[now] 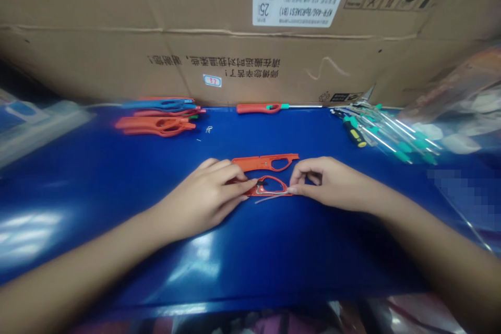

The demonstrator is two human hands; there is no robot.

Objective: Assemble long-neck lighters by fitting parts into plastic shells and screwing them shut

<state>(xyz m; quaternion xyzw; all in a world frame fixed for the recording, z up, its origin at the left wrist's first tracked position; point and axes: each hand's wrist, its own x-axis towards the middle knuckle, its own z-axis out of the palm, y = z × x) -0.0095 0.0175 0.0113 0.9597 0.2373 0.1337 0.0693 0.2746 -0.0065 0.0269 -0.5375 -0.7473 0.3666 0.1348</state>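
My left hand [217, 188] is closed on the handle end of an orange lighter shell half [284, 185], which lies open side up on the blue table. A small black part and a pale wire show inside it, near the trigger loop. At the shell's other end, my right hand [329, 182] pinches a thin whitish tube [270, 198], whose free end trails to the left below the loop. A second orange shell half [260, 162] lies just beyond, apart from the right hand; my left fingers are close to it.
Behind stands a big cardboard box [117, 62]. Orange and blue lighter shells [160, 122] are piled at back left. One assembled lighter [258, 108] lies at the box's foot. To the right are metal rods with green ends [395, 133] and a yellow-black screwdriver [355, 134].
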